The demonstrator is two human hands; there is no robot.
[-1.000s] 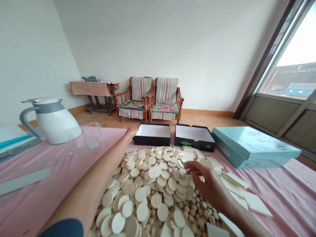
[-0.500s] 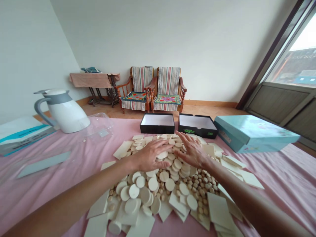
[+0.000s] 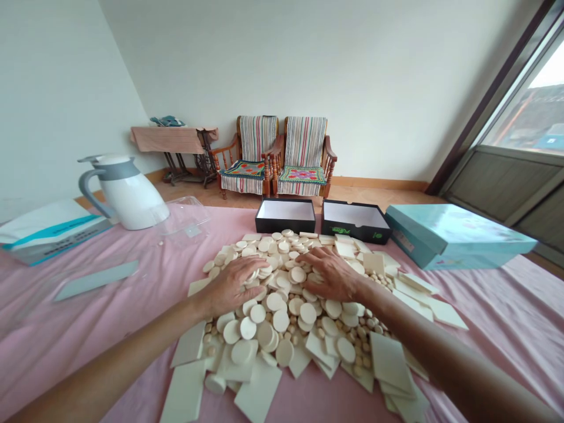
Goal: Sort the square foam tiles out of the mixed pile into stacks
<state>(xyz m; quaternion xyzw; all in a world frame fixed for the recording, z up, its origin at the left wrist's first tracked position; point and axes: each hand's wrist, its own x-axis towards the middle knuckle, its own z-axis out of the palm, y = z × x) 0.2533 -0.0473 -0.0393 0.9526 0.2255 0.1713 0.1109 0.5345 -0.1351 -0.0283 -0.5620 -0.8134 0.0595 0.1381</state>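
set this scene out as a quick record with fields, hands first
left hand: palm down, fingers spread on the heaped pale round discs
right hand: palm down on the same heap, right side
mixed in: flat pale rectangular tiles, small pale rounded pieces
behind heap: plain black open box, black open box with green print
far right: light-blue lidded box
far left: white-and-grey jug
surface: pink cloth
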